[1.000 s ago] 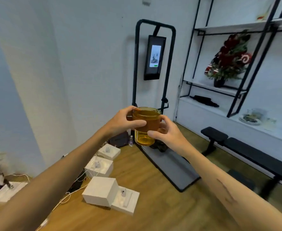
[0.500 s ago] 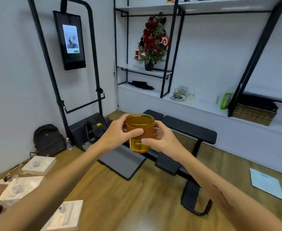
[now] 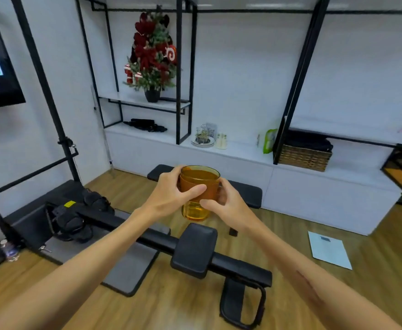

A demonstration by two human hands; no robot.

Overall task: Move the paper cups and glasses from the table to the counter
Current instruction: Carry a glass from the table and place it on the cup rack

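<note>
Both hands clamped on amber glass [image 3: 199,191]: left hand [image 3: 171,198], right hand [image 3: 228,206]. Glass midair over black bench [image 3: 192,251], white counter [image 3: 242,153] ahead. Advice: keep level, step round bench, set down beside plate [image 3: 202,142].

Bright even light, soft blur, warped edges

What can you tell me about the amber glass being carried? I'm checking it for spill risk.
The amber see-through glass has a round open rim and a faintly ribbed lower part. It looks like tinted glass or plastic; whether it holds liquid is unclear. It is upright in mid-air above the black padded bench, gripped by the left hand and the right hand from opposite sides.
</note>
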